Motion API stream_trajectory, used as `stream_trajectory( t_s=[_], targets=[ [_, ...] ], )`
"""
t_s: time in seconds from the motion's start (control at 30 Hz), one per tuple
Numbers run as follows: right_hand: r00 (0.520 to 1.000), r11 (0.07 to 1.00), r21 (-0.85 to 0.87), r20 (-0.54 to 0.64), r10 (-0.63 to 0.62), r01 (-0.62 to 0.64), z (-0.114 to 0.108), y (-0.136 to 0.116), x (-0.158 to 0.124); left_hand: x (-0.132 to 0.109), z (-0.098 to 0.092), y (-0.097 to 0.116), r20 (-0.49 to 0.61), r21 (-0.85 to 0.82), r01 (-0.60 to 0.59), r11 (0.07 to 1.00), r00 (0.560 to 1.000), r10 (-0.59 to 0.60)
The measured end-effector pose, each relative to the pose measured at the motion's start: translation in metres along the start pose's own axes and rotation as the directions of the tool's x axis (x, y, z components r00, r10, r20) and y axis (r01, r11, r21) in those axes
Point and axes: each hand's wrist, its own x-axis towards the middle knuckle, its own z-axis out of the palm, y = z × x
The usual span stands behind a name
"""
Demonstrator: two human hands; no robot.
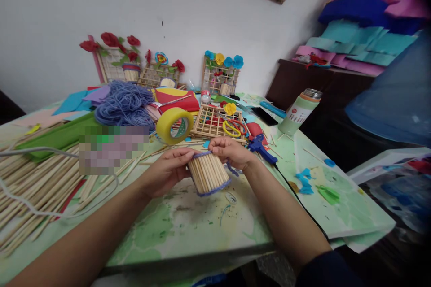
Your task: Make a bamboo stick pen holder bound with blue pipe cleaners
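Note:
Between my hands, a small basket (pixel 209 173) made of upright wooden sticks is tilted above the table, with blue-purple yarn along both rims. My left hand (pixel 171 168) grips its left side, thumb on the yarn-edged rim. With thumb and fingers pinched, my right hand (pixel 230 152) holds the same rim at the upper right. A loose strand of blue yarn (pixel 235 170) hangs under my right hand. Just beyond are a roll of yellow tape (pixel 161 128), a blue glue gun (pixel 262 149) and yellow-handled scissors (pixel 231 128) on a stick lattice (pixel 205 131).
Wooden sticks (pixel 40 188) and a white cable (pixel 50 212) cover the table's left. A heap of blue yarn (pixel 123 103) lies behind. A bottle (pixel 299 112) and phone (pixel 265 116) stand and lie at the right. Flower-decorated lattices (pixel 220 74) lean against the wall.

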Motion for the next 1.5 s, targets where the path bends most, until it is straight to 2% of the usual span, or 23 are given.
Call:
stream_trajectory(
  t_s=[0.17,0.37,0.47,0.53,0.63,0.73,0.87,0.93,1.0,1.03,1.07,1.1,1.13,1.2,1.23,1.27,1.3,1.33,1.43,1.47,1.5],
  targets=[
    [1.000,1.000,0.025,-0.009,0.014,-0.014,-0.003,0.006,0.001,0.001,-0.001,0.001,0.014,-0.036,0.141,0.989,0.990,-0.141],
    [0.997,0.999,-0.004,-0.057,0.050,-0.051,-0.001,0.009,0.004,0.005,-0.002,0.000,-0.060,-0.007,0.150,0.989,0.987,-0.151],
    [0.988,0.989,-0.144,-0.144,-0.064,0.043,0.002,0.007,0.008,0.007,-0.003,-0.004,-0.120,0.051,0.147,0.988,0.983,-0.141],
    [0.963,0.949,-0.294,-0.205,-0.175,0.110,0.004,0.005,0.011,0.009,-0.006,-0.006,-0.145,0.094,0.138,0.986,0.982,-0.123],
    [0.933,0.843,-0.523,-0.230,-0.277,0.122,0.006,-0.002,0.009,0.013,-0.010,-0.008,-0.168,0.208,0.089,0.974,0.984,-0.054],
    [0.938,0.716,-0.694,-0.195,-0.286,0.074,0.010,-0.014,0.000,0.016,-0.015,-0.008,-0.145,0.394,0.007,0.919,0.988,0.054],
    [0.939,0.444,-0.894,-0.205,-0.275,-0.065,0.029,-0.032,-0.022,0.017,-0.021,-0.004,-0.123,0.656,-0.078,0.750,0.970,0.209],
    [0.953,0.369,-0.928,-0.160,-0.258,-0.056,0.046,-0.041,-0.034,0.017,-0.023,-0.004,-0.111,0.757,-0.108,0.645,0.951,0.289],
    [0.974,0.374,-0.925,-0.015,-0.227,0.073,0.064,-0.050,-0.046,0.016,-0.024,-0.005,-0.099,0.808,-0.129,0.574,0.932,0.349],
    [0.978,0.388,-0.906,0.104,-0.180,0.168,0.070,-0.055,-0.051,0.016,-0.025,-0.006,-0.098,0.819,-0.137,0.558,0.923,0.372],
    [0.969,0.409,-0.880,0.194,-0.151,0.240,0.074,-0.058,-0.055,0.016,-0.025,-0.006,-0.102,0.820,-0.144,0.554,0.916,0.389],
    [0.961,0.433,-0.858,0.236,-0.144,0.276,0.073,-0.061,-0.058,0.016,-0.026,-0.007,-0.110,0.816,-0.149,0.559,0.909,0.403],
    [0.963,0.454,-0.849,0.217,-0.162,0.268,0.069,-0.062,-0.061,0.016,-0.026,-0.008,-0.120,0.808,-0.155,0.568,0.901,0.416],
    [0.968,0.483,-0.861,0.035,-0.250,0.156,0.049,-0.058,-0.065,0.017,-0.027,-0.010,-0.152,0.786,-0.164,0.596,0.883,0.444],
    [0.945,0.480,-0.875,-0.103,-0.309,0.062,0.034,-0.053,-0.066,0.017,-0.028,-0.011,-0.176,0.770,-0.167,0.616,0.873,0.455],
    [0.882,0.463,-0.885,-0.249,-0.399,-0.040,0.017,-0.047,-0.068,0.017,-0.029,-0.012,-0.202,0.748,-0.168,0.642,0.863,0.462],
    [0.799,0.449,-0.882,-0.372,-0.472,-0.144,0.000,-0.041,-0.070,0.018,-0.030,-0.014,-0.239,0.716,-0.167,0.677,0.853,0.463],
    [0.725,0.436,-0.866,-0.461,-0.512,-0.243,-0.018,-0.035,-0.073,0.018,-0.030,-0.015,-0.277,0.678,-0.166,0.716,0.845,0.458],
    [0.572,0.385,-0.788,-0.615,-0.543,-0.481,-0.059,-0.019,-0.079,0.020,-0.030,-0.019,-0.365,0.468,-0.228,0.854,0.830,0.422],
    [0.536,0.337,-0.757,-0.640,-0.550,-0.559,-0.069,-0.016,-0.080,0.020,-0.028,-0.018,-0.399,0.343,-0.266,0.901,0.827,0.397],
    [0.533,0.277,-0.730,-0.658,-0.532,-0.625,-0.075,-0.014,-0.080,0.021,-0.026,-0.018,-0.425,0.208,-0.286,0.935,0.835,0.350]
  ],
)
